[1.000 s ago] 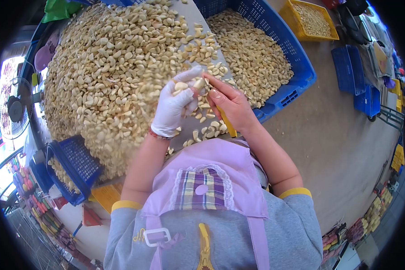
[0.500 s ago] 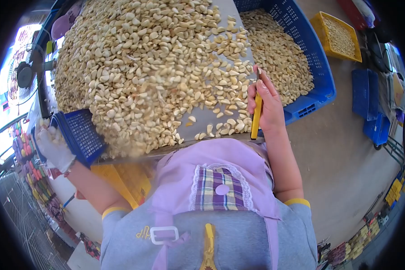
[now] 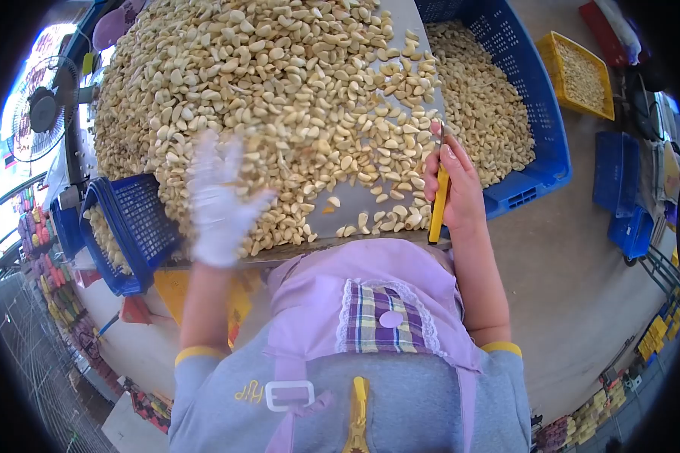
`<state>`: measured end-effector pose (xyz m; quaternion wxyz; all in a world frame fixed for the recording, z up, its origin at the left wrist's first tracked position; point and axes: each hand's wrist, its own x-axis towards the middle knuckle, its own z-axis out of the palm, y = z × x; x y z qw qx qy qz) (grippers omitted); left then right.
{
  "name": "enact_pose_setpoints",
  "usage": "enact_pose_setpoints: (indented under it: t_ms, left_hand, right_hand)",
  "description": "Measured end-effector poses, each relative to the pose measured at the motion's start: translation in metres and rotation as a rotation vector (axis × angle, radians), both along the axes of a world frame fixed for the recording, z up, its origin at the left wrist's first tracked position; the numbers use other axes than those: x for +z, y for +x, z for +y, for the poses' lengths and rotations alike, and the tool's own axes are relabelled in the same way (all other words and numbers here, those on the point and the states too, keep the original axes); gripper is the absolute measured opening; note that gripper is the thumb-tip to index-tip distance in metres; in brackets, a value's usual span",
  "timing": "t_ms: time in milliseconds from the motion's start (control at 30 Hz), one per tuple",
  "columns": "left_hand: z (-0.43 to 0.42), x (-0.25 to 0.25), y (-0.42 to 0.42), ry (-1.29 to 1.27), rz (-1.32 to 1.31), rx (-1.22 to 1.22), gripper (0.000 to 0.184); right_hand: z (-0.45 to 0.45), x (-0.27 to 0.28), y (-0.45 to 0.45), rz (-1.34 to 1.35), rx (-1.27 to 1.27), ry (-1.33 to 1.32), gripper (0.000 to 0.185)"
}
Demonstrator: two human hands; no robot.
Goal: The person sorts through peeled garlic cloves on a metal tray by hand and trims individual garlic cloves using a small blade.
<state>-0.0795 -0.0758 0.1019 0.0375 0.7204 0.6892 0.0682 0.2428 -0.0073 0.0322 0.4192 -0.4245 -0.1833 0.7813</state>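
My left hand (image 3: 221, 208), in a white glove and slightly blurred, is over the near left of a large heap of peeled garlic cloves (image 3: 257, 83). Its fingers are spread and nothing shows in them. At the table's right front, my right hand (image 3: 463, 192) is bare and closed around a small knife with a yellow handle (image 3: 439, 204), its short dark blade pointing away from me. Cloves lie scattered on the grey tabletop (image 3: 347, 202) between my hands. Left of my gloved hand, a small blue basket (image 3: 140, 215) tilts at the table edge with cloves inside.
A big blue crate (image 3: 536, 113) full of cloves stands to the right of the table. Beyond it are a yellow crate (image 3: 604, 94) of cloves and blue bins (image 3: 616, 174) on the floor. A fan (image 3: 44, 113) stands at the far left.
My left hand has moved right from the small blue basket to over the heap, and its fingers have opened. My right hand still holds the knife. The view has shifted slightly.
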Motion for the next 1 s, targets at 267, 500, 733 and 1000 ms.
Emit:
enact_pose_setpoints:
  t_ms: [267,500,733,1000]
  left_hand:
    - [0.053,-0.112,0.091,-0.011,-0.079,-0.163,0.079]
    - [0.14,-0.125,0.163,0.029,-0.334,-0.279,0.055]
    - [0.167,-0.066,0.101,0.143,-0.535,-0.205,0.045]
    - [0.141,-0.083,0.021,0.045,-0.863,0.205,0.036]
  right_hand:
    - [0.001,-0.008,0.005,0.007,-0.064,-0.057,0.038]
    - [0.003,0.004,0.008,-0.009,-0.085,-0.001,0.038]
    - [0.006,0.008,0.048,-0.115,-0.293,0.01,0.041]
    - [-0.003,-0.029,0.005,-1.138,0.183,0.956,0.047]
